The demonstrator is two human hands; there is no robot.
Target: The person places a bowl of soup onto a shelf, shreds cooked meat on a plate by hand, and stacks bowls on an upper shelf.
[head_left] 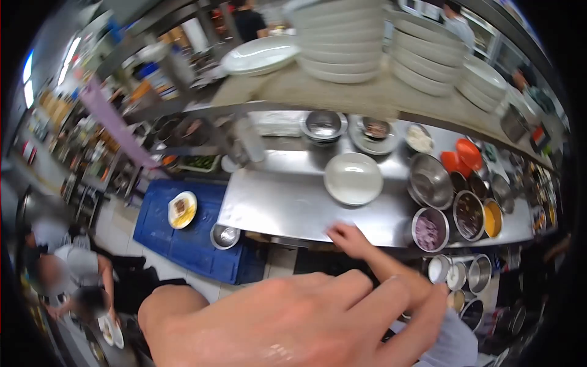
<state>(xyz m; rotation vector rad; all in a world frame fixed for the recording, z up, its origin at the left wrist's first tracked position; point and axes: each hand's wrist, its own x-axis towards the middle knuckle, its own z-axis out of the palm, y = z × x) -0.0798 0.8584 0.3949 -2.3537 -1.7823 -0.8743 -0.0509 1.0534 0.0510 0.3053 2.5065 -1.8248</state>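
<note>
My left hand (287, 315) fills the lower middle, very close to the camera, with its back showing. Its fingers are bent and lie close together, and their tips are hidden, so anything in them is out of sight. Farther off, my right hand (347, 238) hovers by the front edge of the steel counter (278, 205). Its fingers are loosely curled, slightly blurred, with nothing visible in them. Nearest to it stands a stack of white plates (353, 178). To its right is a metal bowl of chopped purple onion (430, 229).
Plate stacks (339, 49) crowd the shelf above the counter. Metal bowls (431, 177), red containers (468, 156) and an orange sauce (492, 218) stand at right. A blue chest (156, 211) bears a plate of food (182, 210) and a steel bowl (225, 236). People (76, 269) work at lower left.
</note>
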